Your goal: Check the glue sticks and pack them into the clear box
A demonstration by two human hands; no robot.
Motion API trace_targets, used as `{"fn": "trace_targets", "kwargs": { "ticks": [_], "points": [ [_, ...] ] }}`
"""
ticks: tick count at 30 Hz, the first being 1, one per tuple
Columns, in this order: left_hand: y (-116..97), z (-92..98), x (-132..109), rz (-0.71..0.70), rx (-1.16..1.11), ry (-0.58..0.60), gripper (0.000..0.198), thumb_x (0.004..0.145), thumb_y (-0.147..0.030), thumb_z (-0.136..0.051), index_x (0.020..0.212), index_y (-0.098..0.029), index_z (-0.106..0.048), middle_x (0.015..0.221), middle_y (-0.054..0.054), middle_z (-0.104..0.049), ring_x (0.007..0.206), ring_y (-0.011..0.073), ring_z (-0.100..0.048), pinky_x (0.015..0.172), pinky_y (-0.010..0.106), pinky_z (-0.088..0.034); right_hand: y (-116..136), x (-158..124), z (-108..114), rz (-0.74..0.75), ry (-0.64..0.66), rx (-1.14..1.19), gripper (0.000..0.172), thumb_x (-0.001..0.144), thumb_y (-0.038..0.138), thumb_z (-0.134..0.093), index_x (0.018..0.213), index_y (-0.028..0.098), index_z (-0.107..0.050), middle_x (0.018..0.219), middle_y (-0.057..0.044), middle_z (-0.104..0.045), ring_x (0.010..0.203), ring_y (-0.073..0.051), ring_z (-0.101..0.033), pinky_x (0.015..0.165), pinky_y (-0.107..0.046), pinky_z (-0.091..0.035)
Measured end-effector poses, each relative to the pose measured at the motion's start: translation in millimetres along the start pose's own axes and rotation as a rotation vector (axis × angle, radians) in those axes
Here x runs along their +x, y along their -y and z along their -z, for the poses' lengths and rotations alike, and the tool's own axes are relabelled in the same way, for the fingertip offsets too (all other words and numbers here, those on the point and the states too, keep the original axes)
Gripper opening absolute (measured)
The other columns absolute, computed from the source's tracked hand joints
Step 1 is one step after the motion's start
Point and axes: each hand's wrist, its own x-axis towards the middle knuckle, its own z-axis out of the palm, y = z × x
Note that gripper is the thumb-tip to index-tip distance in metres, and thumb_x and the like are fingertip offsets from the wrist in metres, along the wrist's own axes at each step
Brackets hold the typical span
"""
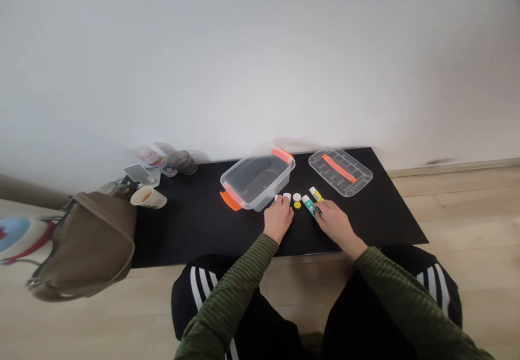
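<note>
My left hand (279, 219) is closed over glue sticks lying beside the clear box. Their white ends (287, 195) show past the fingertips, while their bodies are mostly hidden. My right hand (336, 223) has its fingers closed on a teal glue stick (307, 203) with a white end. A yellow glue stick (316, 194) lies alongside, close to the same fingers. Between my hands are a small white round piece (297, 197) and a yellow round piece (297, 206); whether these are caps or upright sticks I cannot tell.
The clear plastic box (260, 200) with orange latches stands uncovered on the black table (195, 235). Its lid (361, 187) with an orange handle lies at the back right. On the left are a paper cup (150, 197) of drink, a dark cup (182, 162), a bottle (149, 156) and a brown bag (89, 246).
</note>
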Motion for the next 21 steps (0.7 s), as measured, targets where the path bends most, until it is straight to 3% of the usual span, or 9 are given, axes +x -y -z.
{"fn": "trace_targets", "kwargs": {
  "ticks": [3, 9, 21],
  "points": [
    [2.0, -1.0, 7.1, -0.099, 0.000, -0.089, 0.016, 0.090, -0.023, -0.049, 0.101, -0.017, -0.059, 0.102, 0.011, -0.060, 0.100, 0.0265, -0.057, 0.078, 0.035, -0.043, 5.3, 3.1, -1.0, -0.014, 0.014, -0.095, 0.021, 0.094, 0.025, -0.046, 0.103, 0.021, -0.065, 0.105, -0.011, -0.067, 0.102, -0.024, -0.058, 0.075, -0.030, -0.047],
    [2.8, -14.9, 19.1, -0.252, -0.065, -0.193, 0.037, 0.092, -0.027, -0.049, 0.128, -0.022, -0.055, 0.127, 0.010, -0.060, 0.117, 0.0278, -0.049, 0.097, 0.043, -0.038, 15.0, 4.0, -4.0, -0.086, 0.074, -0.239, 0.025, 0.095, 0.032, -0.046, 0.109, 0.020, -0.063, 0.107, -0.011, -0.069, 0.101, -0.023, -0.059, 0.068, -0.026, -0.045],
    [6.7, -24.8, 21.3, -0.301, -0.220, -0.199, 0.023, 0.092, -0.023, -0.052, 0.108, -0.024, -0.068, 0.097, 0.007, -0.070, 0.104, 0.0247, -0.053, 0.108, 0.049, -0.026, 20.6, -1.8, -5.9, -0.161, 0.163, -0.262, 0.023, 0.090, 0.036, -0.054, 0.098, 0.018, -0.065, 0.105, -0.017, -0.066, 0.102, -0.029, -0.059, 0.065, -0.031, -0.048]
  ]
}}
